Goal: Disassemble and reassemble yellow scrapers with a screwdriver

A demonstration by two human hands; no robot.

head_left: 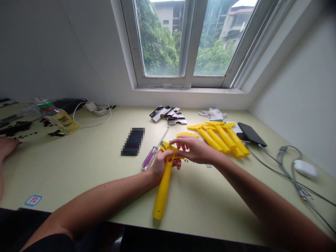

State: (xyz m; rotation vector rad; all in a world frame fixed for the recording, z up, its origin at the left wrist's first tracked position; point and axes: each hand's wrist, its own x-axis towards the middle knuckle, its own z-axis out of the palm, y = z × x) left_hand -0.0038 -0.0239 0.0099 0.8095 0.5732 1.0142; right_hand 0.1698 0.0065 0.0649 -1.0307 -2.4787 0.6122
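Note:
My left hand (164,164) grips a yellow plastic scraper handle (163,190) just below its wide head, and the butt end points toward me. My right hand (195,150) lies over the scraper's head (168,148), with its fingers pinching the top edge. Several small metal screws (186,160) lie on the desk under my right hand. Just left of my left hand is a screwdriver (151,156) with a clear handle and magenta stripe. A pile of matching yellow scrapers (220,140) lies to the right, with a loose yellow piece (187,134) beside it.
A co-worker's hand (6,147) rests at the far left of the pale green desk (78,175). A pixelated dark block (133,141), black-and-white packets (168,115), white gloves (212,113), a phone (251,134), cables and a white charger (305,168) surround the work area.

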